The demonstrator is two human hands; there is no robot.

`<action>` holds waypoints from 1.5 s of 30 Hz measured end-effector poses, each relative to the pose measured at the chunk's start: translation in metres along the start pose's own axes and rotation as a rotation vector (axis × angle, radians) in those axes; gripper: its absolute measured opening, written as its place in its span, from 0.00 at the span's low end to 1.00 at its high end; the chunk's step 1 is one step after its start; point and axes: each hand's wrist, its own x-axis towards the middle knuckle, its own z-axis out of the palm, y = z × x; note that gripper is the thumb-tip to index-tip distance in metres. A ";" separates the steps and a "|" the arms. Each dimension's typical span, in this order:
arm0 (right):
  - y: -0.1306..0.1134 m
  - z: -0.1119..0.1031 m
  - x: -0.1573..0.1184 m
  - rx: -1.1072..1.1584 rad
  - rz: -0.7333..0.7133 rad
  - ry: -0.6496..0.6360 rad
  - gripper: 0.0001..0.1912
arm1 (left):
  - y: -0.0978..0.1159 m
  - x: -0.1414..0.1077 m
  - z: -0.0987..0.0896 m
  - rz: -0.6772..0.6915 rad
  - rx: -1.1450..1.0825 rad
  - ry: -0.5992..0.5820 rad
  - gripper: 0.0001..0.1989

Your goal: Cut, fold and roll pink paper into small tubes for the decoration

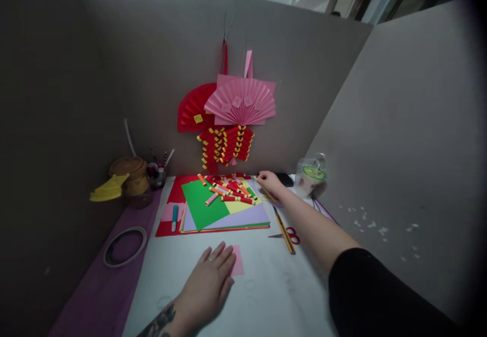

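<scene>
My left hand lies flat on the white table covering, fingers stretched out, over part of a small pink paper piece. My right hand reaches to the far side, right of a pile of small paper rolls in red, orange, pink and green with yellow ends. Its fingers are curled together; what they hold, if anything, is hidden. A thin brownish strip lies just below that hand. Under the rolls are stacked coloured sheets, with a green sheet and a lilac sheet showing.
A yellow craft knife lies across red-handled scissors. A teal glue stick and a tape roll are at left. Behind stand a pen holder and a clear cup. Paper fans hang on the wall.
</scene>
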 end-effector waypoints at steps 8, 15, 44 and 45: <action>-0.050 -0.046 -0.030 0.676 -0.010 0.032 0.18 | 0.004 -0.001 -0.002 0.017 -0.012 0.051 0.25; -0.066 -0.044 -0.113 0.757 0.017 -0.327 0.14 | 0.009 0.000 -0.008 -0.004 -0.078 0.240 0.20; -0.092 0.024 -0.246 -0.292 -0.604 -0.788 0.10 | -0.070 -0.049 -0.114 -0.771 0.360 0.180 0.13; -0.095 0.022 -0.254 -0.336 -0.624 -0.855 0.09 | -0.079 -0.058 -0.121 -0.805 0.354 0.125 0.12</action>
